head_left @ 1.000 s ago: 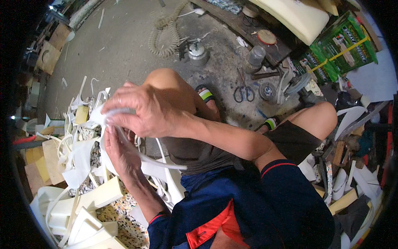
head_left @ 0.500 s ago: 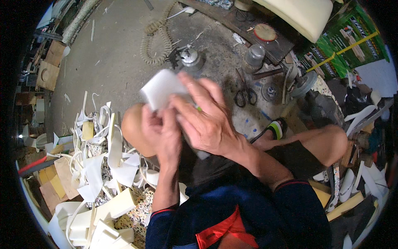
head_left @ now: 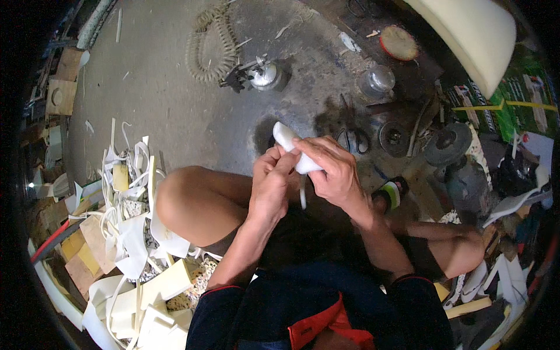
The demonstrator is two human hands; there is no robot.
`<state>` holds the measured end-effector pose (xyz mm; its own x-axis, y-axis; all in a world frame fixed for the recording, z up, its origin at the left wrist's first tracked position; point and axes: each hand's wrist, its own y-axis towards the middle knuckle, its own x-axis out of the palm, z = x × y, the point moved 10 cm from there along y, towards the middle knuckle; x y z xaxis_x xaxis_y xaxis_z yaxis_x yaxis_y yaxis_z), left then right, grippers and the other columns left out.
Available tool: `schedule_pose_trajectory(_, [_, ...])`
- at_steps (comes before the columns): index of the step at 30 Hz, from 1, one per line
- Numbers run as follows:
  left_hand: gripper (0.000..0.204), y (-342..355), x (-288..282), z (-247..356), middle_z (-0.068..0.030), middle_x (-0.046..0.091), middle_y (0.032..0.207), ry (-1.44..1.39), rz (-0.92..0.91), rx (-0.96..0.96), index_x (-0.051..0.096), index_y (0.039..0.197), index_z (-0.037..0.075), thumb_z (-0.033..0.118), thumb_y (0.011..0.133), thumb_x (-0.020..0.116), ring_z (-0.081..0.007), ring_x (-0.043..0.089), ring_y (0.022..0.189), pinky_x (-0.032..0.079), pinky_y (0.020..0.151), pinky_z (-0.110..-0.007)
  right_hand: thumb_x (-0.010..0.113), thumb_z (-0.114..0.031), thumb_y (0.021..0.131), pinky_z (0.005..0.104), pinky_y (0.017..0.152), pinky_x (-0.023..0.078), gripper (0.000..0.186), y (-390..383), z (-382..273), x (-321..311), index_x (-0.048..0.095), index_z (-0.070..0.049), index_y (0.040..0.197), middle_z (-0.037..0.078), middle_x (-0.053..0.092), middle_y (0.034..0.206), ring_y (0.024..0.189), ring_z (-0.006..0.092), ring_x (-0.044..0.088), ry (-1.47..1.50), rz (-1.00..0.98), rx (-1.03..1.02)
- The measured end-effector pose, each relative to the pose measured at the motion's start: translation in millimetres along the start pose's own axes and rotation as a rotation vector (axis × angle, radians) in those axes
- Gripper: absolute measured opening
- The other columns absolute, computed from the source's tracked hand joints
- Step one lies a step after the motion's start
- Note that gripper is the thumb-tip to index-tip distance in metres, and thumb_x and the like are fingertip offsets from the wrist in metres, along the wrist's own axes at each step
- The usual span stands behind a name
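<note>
A small, thick white piece that looks like foam (head_left: 284, 136) is between my two hands, in front of my crossed legs. Its rounded far end sticks out past my fingers. My left hand (head_left: 269, 185) is closed, thumb and fingers pinching the near left side of the piece. My right hand (head_left: 337, 175) wraps round its other side, with fingers laid over the top. A thin pale strip (head_left: 303, 195) hangs below the piece between my hands; where it is attached is hidden.
White and yellow foam offcuts (head_left: 131, 248) heap at the left. On the concrete floor ahead lie a coiled hose (head_left: 201, 44), a spray gun with a metal cup (head_left: 265, 76), scissors (head_left: 354, 139) and a metal jar (head_left: 378, 80). A grinding disc (head_left: 448, 144) is at the right.
The white foam piece has turned from showing a broad face to a narrower side. Both hands have moved right and are steadier. The view has shifted slightly.
</note>
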<state>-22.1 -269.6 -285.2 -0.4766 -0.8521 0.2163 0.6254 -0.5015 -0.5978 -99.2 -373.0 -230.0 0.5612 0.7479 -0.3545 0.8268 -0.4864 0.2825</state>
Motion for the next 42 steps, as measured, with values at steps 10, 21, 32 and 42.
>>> schedule_pose_trajectory(10, [0.048,-29,20,148,-0.0185,0.070,0.106,0.921,-0.215,0.504,0.061,0.116,-0.005,0.032,0.087,0.072,-0.0221,0.068,0.098,0.053,0.086,-0.033,0.055,0.005,0.079,0.0348,0.084,0.053,0.033,45,126,-35,0.069,-0.001,0.108,0.018,0.071,0.102,0.094,0.0293,0.069,-0.049,0.203,0.267])
schedule_pose_trajectory(21, [0.044,183,-81,137,-0.0207,0.060,0.132,1.206,0.198,0.652,0.056,0.135,0.002,0.025,0.098,0.062,-0.0299,0.056,0.127,0.046,0.103,-0.041,0.051,-0.003,0.087,0.0353,0.091,0.053,0.034,206,275,78,0.068,-0.004,0.116,0.017,0.068,0.119,0.104,0.0313,0.068,0.041,-0.042,0.242])
schedule_pose_trajectory(32, [0.029,195,-80,116,-0.0163,0.074,0.101,1.250,0.333,0.776,0.069,0.118,0.003,0.021,0.094,0.067,-0.0205,0.073,0.087,0.057,0.072,-0.033,0.048,0.004,0.082,0.0358,0.088,0.054,0.037,177,273,112,0.068,-0.002,0.112,0.018,0.071,0.106,0.100,0.0307,0.069,0.020,-0.207,0.103])
schedule_pose_trajectory(42, [0.027,194,-74,119,-0.0156,0.074,0.093,1.285,0.317,0.820,0.070,0.116,0.005,0.021,0.095,0.067,-0.0158,0.069,0.071,0.055,0.064,-0.032,0.051,0.010,0.078,0.0408,0.088,0.055,0.037,142,252,105,0.066,-0.001,0.110,0.022,0.068,0.108,0.102,0.0369,0.067,-0.032,0.116,0.174])
